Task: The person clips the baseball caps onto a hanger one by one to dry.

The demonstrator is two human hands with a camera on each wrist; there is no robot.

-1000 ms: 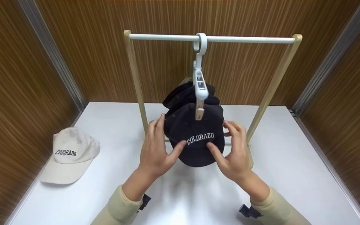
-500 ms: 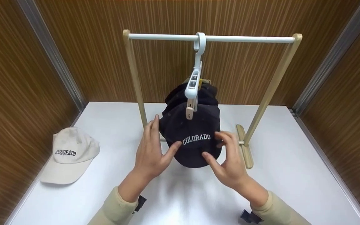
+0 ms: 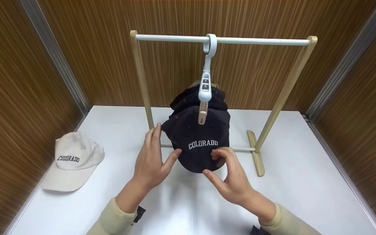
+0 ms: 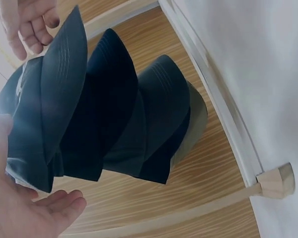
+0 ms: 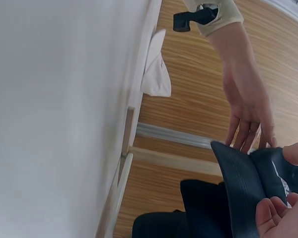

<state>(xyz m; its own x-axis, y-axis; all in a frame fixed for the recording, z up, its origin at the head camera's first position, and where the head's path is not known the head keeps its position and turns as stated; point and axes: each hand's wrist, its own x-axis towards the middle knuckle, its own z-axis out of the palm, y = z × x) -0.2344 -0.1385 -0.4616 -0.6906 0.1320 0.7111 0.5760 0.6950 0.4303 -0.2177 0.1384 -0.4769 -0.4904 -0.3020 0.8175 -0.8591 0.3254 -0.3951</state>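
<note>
A black baseball cap with white COLORADO lettering hangs by a beige clip from a white hanger. My left hand is at the cap's left edge, fingers straight and thumb spread by the brim. Loosely bent, the fingers of my right hand lie in front of the cap's lower right, its thumb right at the brim's bottom edge. Behind the front cap, more dark caps and a beige cap hang in a row, mostly hidden in the head view.
A hanging rack carries the hanger on its white bar, between wooden posts. An off-white COLORADO cap lies on the white table at the left. Wood-grain panels surround the table.
The right hand has slid down and left from the cap's right side to its brim. The left hand has moved slightly left and down. The hanger has swung left and partly back.
</note>
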